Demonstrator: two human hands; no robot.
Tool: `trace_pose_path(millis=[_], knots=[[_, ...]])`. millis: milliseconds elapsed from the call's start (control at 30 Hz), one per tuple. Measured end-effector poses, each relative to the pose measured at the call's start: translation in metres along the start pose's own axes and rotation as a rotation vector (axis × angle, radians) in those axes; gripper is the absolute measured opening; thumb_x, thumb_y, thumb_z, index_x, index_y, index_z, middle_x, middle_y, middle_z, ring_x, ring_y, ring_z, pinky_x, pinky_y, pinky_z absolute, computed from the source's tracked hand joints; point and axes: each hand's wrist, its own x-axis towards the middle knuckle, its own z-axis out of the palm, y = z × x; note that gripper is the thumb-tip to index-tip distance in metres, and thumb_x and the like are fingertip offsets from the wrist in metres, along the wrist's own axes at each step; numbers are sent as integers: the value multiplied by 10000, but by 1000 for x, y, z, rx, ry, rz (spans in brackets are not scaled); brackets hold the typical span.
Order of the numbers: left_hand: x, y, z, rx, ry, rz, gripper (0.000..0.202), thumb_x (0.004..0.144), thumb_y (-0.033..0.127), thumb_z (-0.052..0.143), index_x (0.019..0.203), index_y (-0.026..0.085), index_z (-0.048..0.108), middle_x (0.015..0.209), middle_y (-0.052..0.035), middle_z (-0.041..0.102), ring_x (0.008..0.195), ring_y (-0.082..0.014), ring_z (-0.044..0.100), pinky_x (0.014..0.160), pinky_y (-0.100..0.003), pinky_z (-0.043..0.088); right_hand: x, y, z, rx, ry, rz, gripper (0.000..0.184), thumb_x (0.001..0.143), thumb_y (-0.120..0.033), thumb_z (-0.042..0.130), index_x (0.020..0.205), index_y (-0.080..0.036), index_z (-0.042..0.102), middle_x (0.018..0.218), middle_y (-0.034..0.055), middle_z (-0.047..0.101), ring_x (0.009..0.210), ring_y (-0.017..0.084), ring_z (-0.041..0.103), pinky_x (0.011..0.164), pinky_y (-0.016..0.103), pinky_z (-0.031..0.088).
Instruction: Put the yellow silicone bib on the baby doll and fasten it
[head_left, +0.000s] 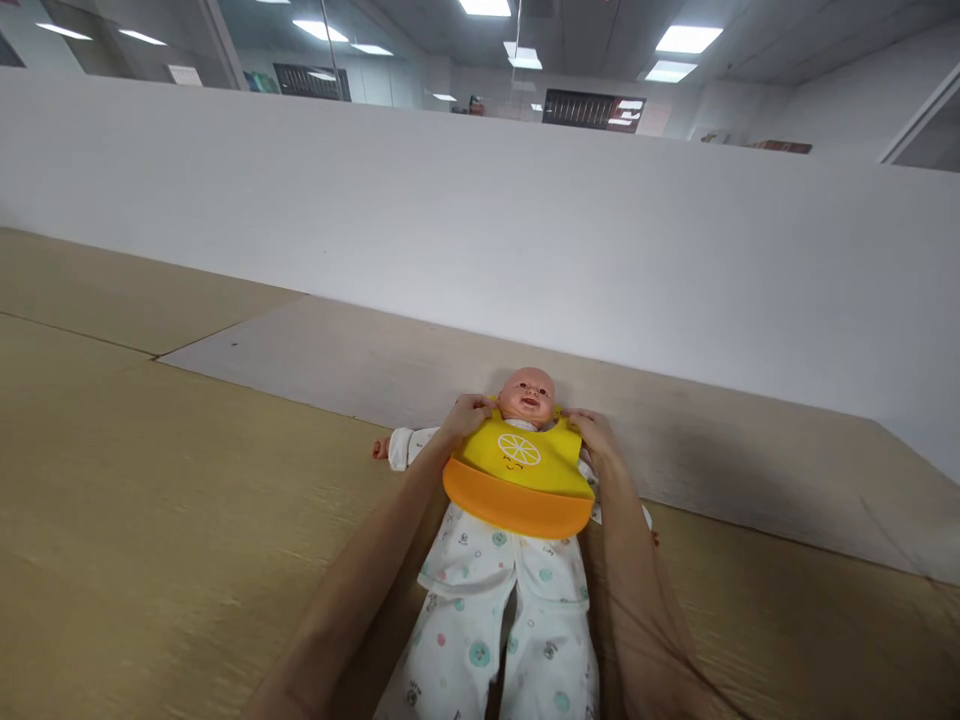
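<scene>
Head view: two hands (469,415) (595,433) holding one bib (521,485); one doll (528,393) underneath.

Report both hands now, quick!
Left hand: closed, holding the yellow bib by one top corner.
Right hand: at the bib's other top corner; grip cannot be told.
</scene>
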Motion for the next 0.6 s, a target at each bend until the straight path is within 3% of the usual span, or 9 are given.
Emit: trace_pose_path(millis=[200, 367, 600], knots=[[7, -11, 0, -42, 58, -40, 276, 599, 145, 525, 824, 124, 684, 661, -20, 643, 543, -128, 522, 491, -224, 375, 5, -5, 6, 176, 114, -69, 265, 461, -248, 652, 689, -165, 547, 598, -32, 584, 541, 103, 541, 518, 210, 419], [11, -16, 0, -104, 74, -42, 254, 623, 177, 542, 832, 131, 679, 696, -35, 666, 563, -136, 555, 506, -228, 397, 10, -7, 2, 171, 117, -82, 396, 453, -178, 605, 848, -156, 634, 638, -36, 592, 516, 79, 515, 465, 184, 356], [10, -18, 1, -129, 94, -39, 176, 621, 219, 575, 719, 131, 692, 589, -12, 642, 530, -143, 547, 495, -235, 379, 18, -7, -9, 169, 96, -3, 212, 520, -259, 661, 702, -152, 641, 605, -7, 589, 534, 96, 519, 482, 205, 387]])
